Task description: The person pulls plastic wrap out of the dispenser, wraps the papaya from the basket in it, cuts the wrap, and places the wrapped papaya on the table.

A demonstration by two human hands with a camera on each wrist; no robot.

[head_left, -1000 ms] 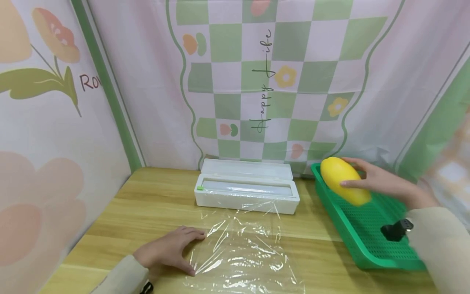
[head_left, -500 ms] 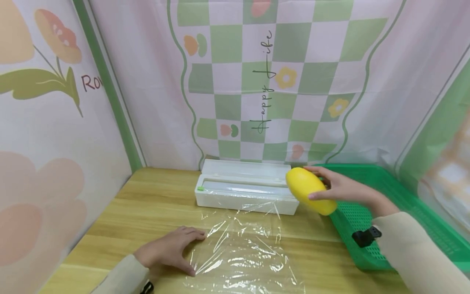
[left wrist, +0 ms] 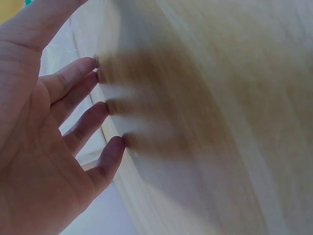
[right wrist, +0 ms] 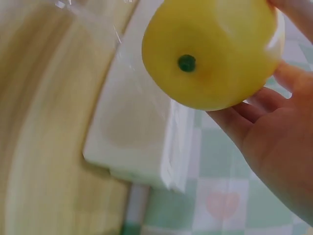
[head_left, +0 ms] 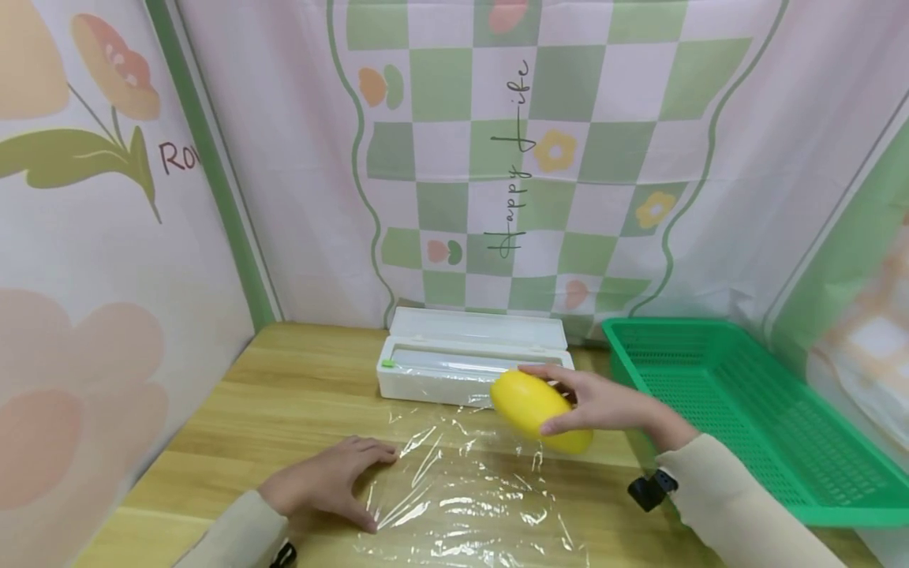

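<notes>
In the head view my right hand grips a yellow mango-like fruit, thumb on the near side and fingers behind. It is held above the sheet of clear cling film, in front of the dispenser. A small green stem spot marks one end of the fruit in the right wrist view. My left hand rests at the film's left edge, thumb and fingers spread, fingertips down on the wooden table. From the white cling film dispenser, whose lid stands raised, the film runs toward me.
To the right lies a green perforated basket. A small green piece sits at the dispenser's left end. Patterned curtains hang behind the table and along both sides.
My right hand has carried the yellow fruit leftward and down, from over the green basket to over the cling film. My left hand has stayed in place.
</notes>
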